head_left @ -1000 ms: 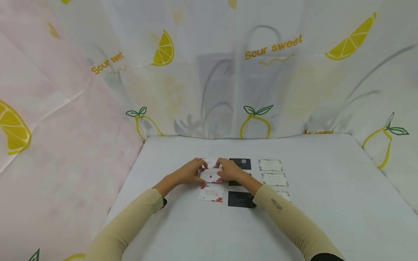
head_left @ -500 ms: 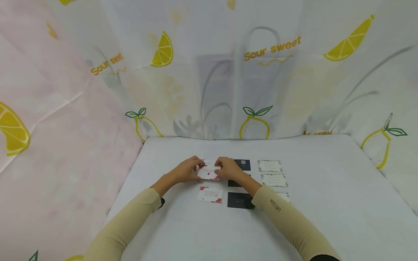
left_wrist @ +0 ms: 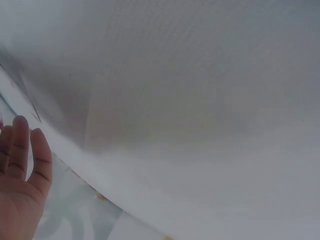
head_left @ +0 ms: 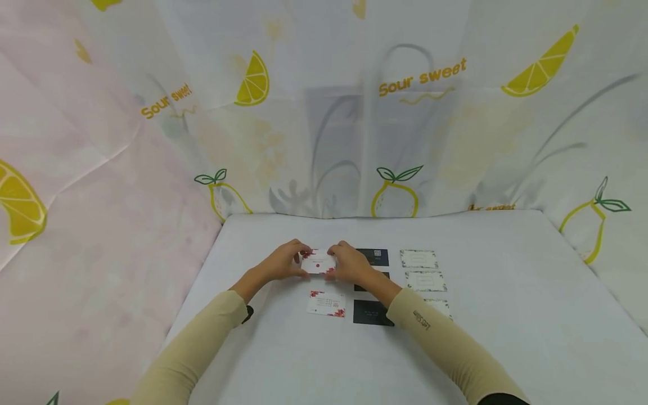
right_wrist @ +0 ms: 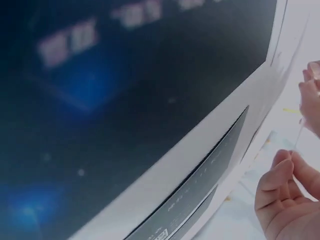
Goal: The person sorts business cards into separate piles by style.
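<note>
A white business card (head_left: 318, 260) with red floral corners and a red dot is held between both hands, lifted off the table. My left hand (head_left: 281, 262) grips its left end with curled fingers and thumb. At the other end, my right hand (head_left: 351, 264) pinches the card; its thumb and finger also meet on a thin edge in the right wrist view. Below lies a second red-floral card (head_left: 326, 304), flat on the table. The left wrist view shows only some fingers (left_wrist: 41, 160) of my left hand. Whether another card sits behind the held one cannot be seen.
Right of the hands lies a column of dark cards, the lowest (head_left: 372, 313) nearest me and the middle one partly behind my right hand. Farther right come leaf-bordered white cards (head_left: 425, 280), the nearest partly covered by my sleeve. A lemon-print cloth (head_left: 324, 129) hangs behind the white table (head_left: 263, 349).
Both hands have carried the dotted card away from me and slightly left, from the middle spot to the top one. The far red-floral card, partly visible before, is no longer seen separately.
</note>
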The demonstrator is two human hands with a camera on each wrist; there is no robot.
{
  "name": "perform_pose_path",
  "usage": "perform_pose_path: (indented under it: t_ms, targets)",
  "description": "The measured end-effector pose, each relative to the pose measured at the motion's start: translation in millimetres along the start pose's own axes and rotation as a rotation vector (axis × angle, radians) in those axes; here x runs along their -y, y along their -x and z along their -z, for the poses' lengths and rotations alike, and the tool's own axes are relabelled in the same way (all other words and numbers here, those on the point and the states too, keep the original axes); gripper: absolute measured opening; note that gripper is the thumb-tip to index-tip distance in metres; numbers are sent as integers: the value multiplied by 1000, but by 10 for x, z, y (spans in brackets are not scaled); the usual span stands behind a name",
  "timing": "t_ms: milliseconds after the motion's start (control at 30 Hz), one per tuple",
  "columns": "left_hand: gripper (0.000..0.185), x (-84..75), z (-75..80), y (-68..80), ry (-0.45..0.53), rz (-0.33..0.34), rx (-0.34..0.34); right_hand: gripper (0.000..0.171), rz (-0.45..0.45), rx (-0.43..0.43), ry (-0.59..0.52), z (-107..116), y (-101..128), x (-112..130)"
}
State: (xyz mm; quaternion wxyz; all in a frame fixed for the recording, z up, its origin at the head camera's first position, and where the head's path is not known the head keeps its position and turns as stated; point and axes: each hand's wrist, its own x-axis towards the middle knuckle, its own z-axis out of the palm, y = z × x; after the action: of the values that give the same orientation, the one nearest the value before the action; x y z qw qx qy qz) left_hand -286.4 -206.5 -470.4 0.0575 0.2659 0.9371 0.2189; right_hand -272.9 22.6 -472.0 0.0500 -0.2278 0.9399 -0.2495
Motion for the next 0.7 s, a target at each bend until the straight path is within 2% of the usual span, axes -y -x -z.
perform_pose_path:
  t_ms: [333, 467, 700]
  targets:
    - [56, 25, 23, -67, 22, 20, 13, 57, -34, -1, 17, 2, -82, 0]
    - [52, 18, 41, -126, -1, 15, 0, 57, -59, -11, 31, 26, -109, 21]
    - [49, -17, 99, -245, -38, 48, 3, 54, -79, -48, -9, 27, -207, 21]
